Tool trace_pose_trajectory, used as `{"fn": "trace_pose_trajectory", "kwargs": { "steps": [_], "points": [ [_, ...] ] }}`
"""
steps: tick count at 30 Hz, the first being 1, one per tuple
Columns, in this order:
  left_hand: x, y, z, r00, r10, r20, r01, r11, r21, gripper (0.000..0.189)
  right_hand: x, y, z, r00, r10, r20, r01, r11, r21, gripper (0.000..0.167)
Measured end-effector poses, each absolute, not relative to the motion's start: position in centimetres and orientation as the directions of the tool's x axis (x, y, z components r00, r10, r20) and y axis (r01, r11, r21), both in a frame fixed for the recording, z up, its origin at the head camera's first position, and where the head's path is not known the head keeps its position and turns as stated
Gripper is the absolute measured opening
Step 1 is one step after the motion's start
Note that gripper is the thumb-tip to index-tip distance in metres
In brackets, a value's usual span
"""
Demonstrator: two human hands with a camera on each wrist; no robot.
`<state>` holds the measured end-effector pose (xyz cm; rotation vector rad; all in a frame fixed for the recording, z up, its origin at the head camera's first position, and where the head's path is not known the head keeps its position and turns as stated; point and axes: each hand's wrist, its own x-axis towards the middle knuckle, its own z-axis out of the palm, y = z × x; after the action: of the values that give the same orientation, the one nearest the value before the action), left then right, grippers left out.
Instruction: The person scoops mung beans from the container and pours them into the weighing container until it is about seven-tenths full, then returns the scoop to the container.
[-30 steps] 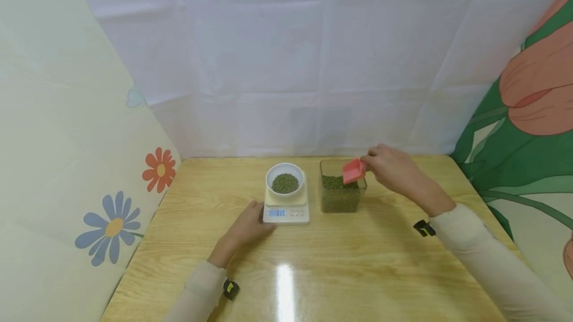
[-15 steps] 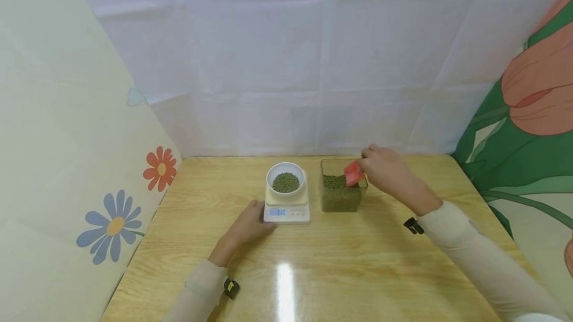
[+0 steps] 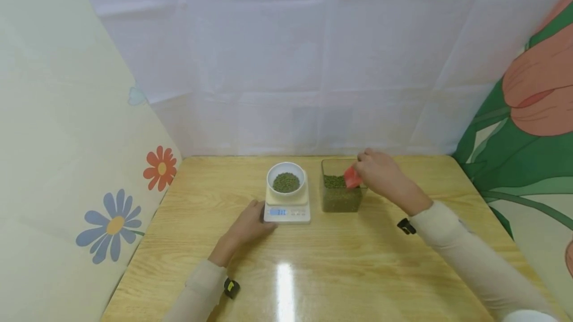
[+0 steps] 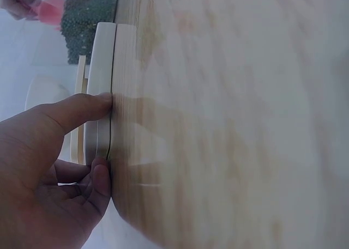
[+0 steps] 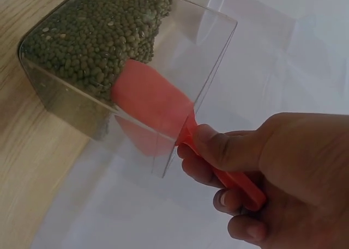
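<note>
My right hand (image 5: 294, 172) grips the handle of a red plastic scoop (image 5: 152, 93). The scoop reaches over the rim of a clear square container (image 5: 218, 36), its front edge in the mung beans (image 5: 92, 39) there. On the left, a white kitchen scale (image 3: 297, 216) with a lit display (image 3: 277, 212) bears a white bowl (image 3: 271, 182) with more mung beans. At the scale's near left corner, my left hand (image 3: 248, 222) holds its edges; the left wrist view shows the thumb on the front edge and curled fingers against the side.
Both the scale and the container stand on a wood-grain table (image 3: 331, 272), a small gap between them. A white sheet (image 3: 268, 63) hangs behind the table. Flower-printed panels border it left and right. Part of a white round thing (image 3: 530, 316) shows at the bottom right.
My right hand has moved left and slightly down, bringing the scoop from above the container's right side down into the beans. My left hand stays at the scale.
</note>
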<state>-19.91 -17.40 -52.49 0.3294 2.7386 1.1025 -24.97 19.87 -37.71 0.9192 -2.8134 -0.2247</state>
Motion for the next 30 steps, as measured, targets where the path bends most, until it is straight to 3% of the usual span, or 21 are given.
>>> {"fn": "trace_pose_trajectory", "kwargs": {
  "steps": [30],
  "points": [
    [-20.0, -17.5, -52.7, -0.962, 0.262, -0.079, 0.132, 0.697, 0.705, 0.068, -25.9, 20.0, -40.4, -0.759, -0.618, 0.203, -0.615, 0.784, 0.088, 0.01]
  ]
}}
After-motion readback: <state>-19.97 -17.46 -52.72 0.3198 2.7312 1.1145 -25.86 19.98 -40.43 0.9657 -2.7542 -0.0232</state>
